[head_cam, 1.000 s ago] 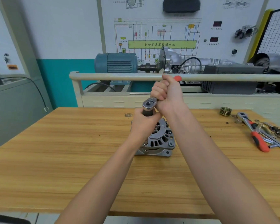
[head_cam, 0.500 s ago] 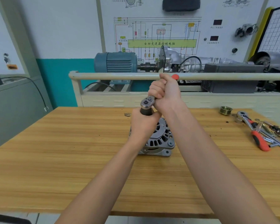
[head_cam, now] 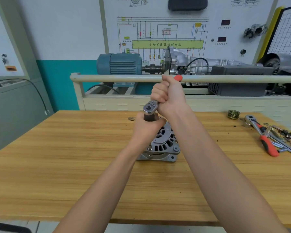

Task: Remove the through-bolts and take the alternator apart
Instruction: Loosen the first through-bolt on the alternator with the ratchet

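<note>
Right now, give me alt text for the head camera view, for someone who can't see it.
A person's right hand grips a ratchet wrench whose socket the left hand steadies on an alternator sitting on a wooden workbench. A second ratchet and loose parts lie at the right.

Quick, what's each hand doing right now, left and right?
Left hand: closed around the dark socket under the ratchet head, above the alternator.
Right hand: closed around the ratchet's red handle.
</note>
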Demonstrator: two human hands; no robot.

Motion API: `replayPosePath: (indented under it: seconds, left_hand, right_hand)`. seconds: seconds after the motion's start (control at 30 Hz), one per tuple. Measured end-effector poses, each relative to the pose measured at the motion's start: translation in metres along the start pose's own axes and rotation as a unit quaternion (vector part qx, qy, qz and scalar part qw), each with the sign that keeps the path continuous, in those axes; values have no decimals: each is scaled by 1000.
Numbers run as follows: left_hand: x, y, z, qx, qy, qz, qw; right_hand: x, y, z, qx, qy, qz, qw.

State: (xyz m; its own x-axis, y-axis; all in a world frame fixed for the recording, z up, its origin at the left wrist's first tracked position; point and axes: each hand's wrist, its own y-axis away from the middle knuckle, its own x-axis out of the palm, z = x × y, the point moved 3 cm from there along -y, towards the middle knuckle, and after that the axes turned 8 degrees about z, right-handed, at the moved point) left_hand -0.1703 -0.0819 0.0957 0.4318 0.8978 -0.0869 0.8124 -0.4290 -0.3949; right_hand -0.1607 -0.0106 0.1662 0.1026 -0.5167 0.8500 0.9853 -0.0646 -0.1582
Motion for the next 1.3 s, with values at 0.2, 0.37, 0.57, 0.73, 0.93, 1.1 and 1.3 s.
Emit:
replayPosePath:
  seconds: [0.2, 0.37, 0.57, 0.73, 0.93, 1.1, 1.3]
  left_hand:
    - [-6, 8, -12, 31, -86, 268, 959]
    - [-5, 1, -4, 4, 56, -42, 998]
    - [-10, 7, -8, 32, -68, 188, 979]
    - [-7, 6, -9, 1, -77, 150, 986]
    - [1, 4, -4, 14, -1, -23, 1000]
    - [-6, 10, -11, 12, -73, 282, 956]
    - [-3, 3, -7, 2, 26, -64, 998]
  right_hand:
    - [7, -1, -11, 202, 60, 92, 973]
    - [5, -7, -10, -12, -3, -2, 1000]
    - [8, -1, -10, 125, 44, 74, 988]
    - [13, -4, -16, 170, 69, 78, 980]
    - [4, 0, -3, 39, 16, 24, 999]
    - [8, 2, -9, 200, 55, 105, 973]
    - [7, -5, -10, -23, 10, -16, 1000]
